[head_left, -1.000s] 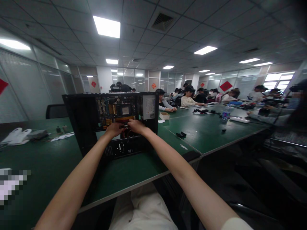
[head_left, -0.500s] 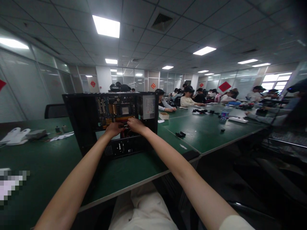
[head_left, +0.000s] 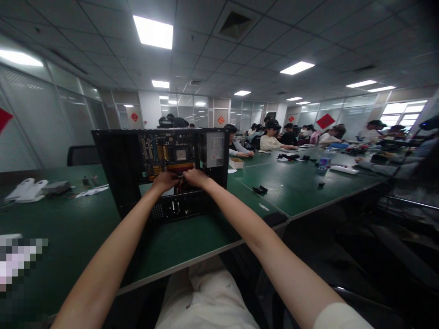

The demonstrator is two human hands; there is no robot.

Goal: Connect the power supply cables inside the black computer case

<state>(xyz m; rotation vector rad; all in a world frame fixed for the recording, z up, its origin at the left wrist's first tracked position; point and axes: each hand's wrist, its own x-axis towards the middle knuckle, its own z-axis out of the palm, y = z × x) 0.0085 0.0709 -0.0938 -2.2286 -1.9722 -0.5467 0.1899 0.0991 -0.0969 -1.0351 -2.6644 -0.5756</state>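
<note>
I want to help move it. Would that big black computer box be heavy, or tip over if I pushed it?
The computer box looks like metal with parts inside, so probably heavy. It stands upright on the green table, so a push near the top might tip it. The circuit board inside is likely fragile.

Your fingertips vanish among the red cables (head_left: 181, 185) inside the open computer case (head_left: 116, 173), so whether either hand's grip closes on anything cannot be told. The motherboard (head_left: 171, 155) parts are too small to name. A pixelated patch (head_left: 18, 258) hides something on the near left tabletop (head_left: 68, 228). Both your forearms are cut off by the bottom edge.
</note>
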